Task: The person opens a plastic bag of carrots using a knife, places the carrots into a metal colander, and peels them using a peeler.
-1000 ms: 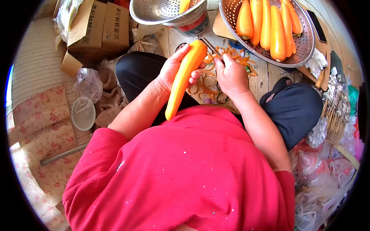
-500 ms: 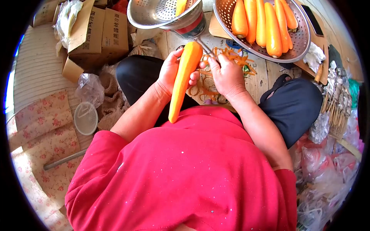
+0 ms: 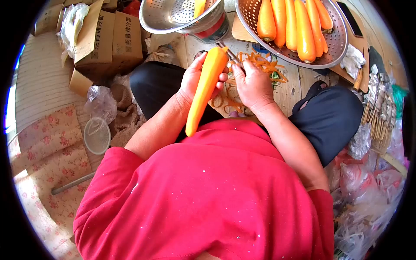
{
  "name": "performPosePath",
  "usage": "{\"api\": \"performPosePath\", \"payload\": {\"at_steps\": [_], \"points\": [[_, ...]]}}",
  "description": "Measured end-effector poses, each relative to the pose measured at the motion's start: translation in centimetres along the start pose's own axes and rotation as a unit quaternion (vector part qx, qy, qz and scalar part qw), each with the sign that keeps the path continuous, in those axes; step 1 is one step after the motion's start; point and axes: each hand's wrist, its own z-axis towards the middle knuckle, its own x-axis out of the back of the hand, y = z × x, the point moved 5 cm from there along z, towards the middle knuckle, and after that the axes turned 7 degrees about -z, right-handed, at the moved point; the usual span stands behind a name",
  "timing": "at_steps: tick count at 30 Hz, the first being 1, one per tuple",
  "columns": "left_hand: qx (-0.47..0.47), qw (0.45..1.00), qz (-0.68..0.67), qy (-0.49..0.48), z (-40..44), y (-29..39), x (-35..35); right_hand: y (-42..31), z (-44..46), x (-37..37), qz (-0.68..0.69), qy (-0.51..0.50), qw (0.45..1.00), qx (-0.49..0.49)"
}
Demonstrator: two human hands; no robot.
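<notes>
A peeled orange carrot [image 3: 203,91] lies slantwise in my left hand [image 3: 190,82], thick end away from me and thin tip down by the red shirt. The fingers wrap around its upper half. My right hand [image 3: 255,86] is closed on the handle of a slim metal peeler [image 3: 230,53]. Its working end meets the carrot's thick end, where a small orange bit sticks out. Beneath and beyond the hands, orange peelings [image 3: 260,63] are scattered on the wooden floor.
A steel colander [image 3: 333,58] holding several carrots stands at the upper right. Another colander [image 3: 151,24] sits over a bucket [image 3: 212,32]. A phone [image 3: 350,19] lies on a board at far right. Cardboard boxes [image 3: 108,43] are on the left, bundled skewers [image 3: 376,125] on the right.
The peeler has moved up against the carrot's thick end, and a small orange bit now shows there. The carrot has shifted slightly left in the view.
</notes>
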Motion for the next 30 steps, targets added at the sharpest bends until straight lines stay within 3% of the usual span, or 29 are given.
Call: {"api": "performPosePath", "payload": {"at_steps": [5, 7, 14, 16, 19, 22, 26, 30], "points": [[0.032, 0.998, -0.009, -0.057, 0.3, -0.3, 0.3, 3.4, 0.7, -2.3, -0.044, -0.122, 0.981, -0.141], [0.025, 0.995, 0.023, -0.095, -0.6, -1.0, -2.1, 5.5, 0.6, -2.9, -0.031, -0.122, 0.979, -0.161], [0.065, 0.993, -0.005, -0.101, 0.1, -0.2, -1.3, 3.3, 1.2, -0.6, 0.035, -0.034, 0.991, -0.126], [0.033, 0.999, 0.036, -0.021, 0.0, 0.0, -1.5, 2.5, 0.9, 0.0, 0.079, -0.014, 0.992, -0.1], [0.052, 0.994, 0.093, -0.036, -0.2, 0.2, -1.7, 1.8, 0.9, 0.7, 0.17, 0.036, 0.984, -0.049], [0.086, 0.983, 0.161, 0.014, -0.9, 0.4, -1.8, 1.7, 0.9, 1.4, 0.359, -0.039, 0.926, -0.111], [0.12, 0.955, 0.269, -0.017, -2.6, 0.6, -3.0, 1.0, 1.2, 1.6, 0.385, -0.152, 0.906, -0.083], [0.161, 0.938, 0.308, 0.012, -3.4, 0.8, -2.6, 0.7, 0.8, 0.4, 0.371, -0.198, 0.903, -0.083]]}}
